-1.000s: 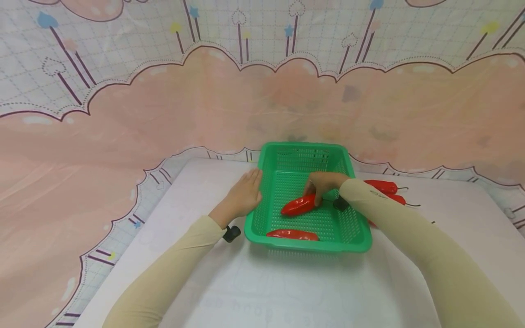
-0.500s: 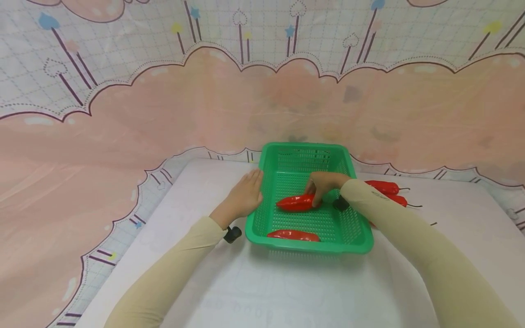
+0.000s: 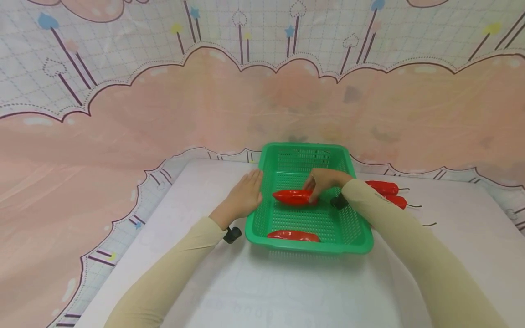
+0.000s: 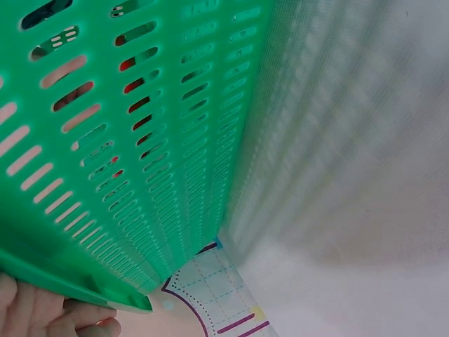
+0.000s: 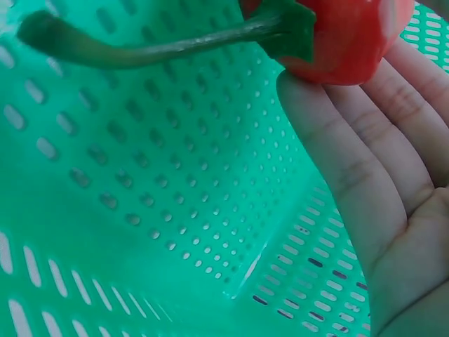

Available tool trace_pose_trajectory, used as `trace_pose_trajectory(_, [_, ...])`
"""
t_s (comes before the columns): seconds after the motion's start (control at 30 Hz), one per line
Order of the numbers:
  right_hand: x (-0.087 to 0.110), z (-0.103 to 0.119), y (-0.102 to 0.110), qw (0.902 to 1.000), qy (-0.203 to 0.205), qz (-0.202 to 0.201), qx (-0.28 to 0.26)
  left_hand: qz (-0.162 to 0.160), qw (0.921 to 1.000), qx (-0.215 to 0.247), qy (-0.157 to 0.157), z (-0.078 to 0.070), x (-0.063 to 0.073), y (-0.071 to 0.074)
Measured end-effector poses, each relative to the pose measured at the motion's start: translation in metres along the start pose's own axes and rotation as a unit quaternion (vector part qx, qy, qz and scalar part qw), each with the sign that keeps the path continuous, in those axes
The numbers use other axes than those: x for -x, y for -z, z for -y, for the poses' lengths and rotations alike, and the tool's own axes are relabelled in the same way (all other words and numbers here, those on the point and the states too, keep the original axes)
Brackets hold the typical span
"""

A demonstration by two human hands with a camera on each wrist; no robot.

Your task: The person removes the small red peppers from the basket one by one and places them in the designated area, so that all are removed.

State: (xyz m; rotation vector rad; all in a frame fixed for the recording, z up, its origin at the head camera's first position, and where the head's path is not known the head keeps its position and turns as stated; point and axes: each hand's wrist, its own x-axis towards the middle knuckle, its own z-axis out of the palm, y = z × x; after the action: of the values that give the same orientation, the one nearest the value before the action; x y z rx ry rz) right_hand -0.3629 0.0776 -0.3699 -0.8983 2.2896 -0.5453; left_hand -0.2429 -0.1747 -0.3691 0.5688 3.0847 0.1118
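Observation:
My right hand [image 3: 325, 179] holds a long red chili pepper [image 3: 290, 197] near its stem end, inside a green basket [image 3: 311, 246]. The pepper lies roughly level, its tip toward the left wall. In the right wrist view, the pepper's green stem [image 5: 189, 46] juts out to the left, and the fingers [image 5: 351, 161] touch its red body. My left hand [image 3: 243, 195] rests against the basket's left rim with its fingers straight. The left wrist view has the fingers [image 4: 31, 312] at the rim's underside. A second red chili pepper [image 3: 293, 235] lies along the near wall inside the basket.
To the right of the basket, several red chili peppers lie on the white table [image 3: 311, 291], among them one farther back [image 3: 383, 187] and one just nearer [image 3: 397, 201]. The right sleeve partly covers them. A patterned cloth [image 3: 262, 105] hangs behind the table.
My right hand has shifted the held pepper away from me and a little left, turning it from slanted to nearly level. The left hand has stayed in place at the rim.

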Motion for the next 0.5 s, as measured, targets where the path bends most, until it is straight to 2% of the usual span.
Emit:
trace_pose_trajectory(0.27, [0.003,-0.004,0.006,0.9984,0.028,-0.027,-0.042,-0.012,0.9999,0.008,-0.002,-0.001,0.001,-0.001])
trace_pose_trajectory(0.5, [0.008,0.000,0.016,0.9976,0.035,-0.042,-0.043,-0.009,0.9999,0.011,-0.004,-0.001,0.001,0.000])
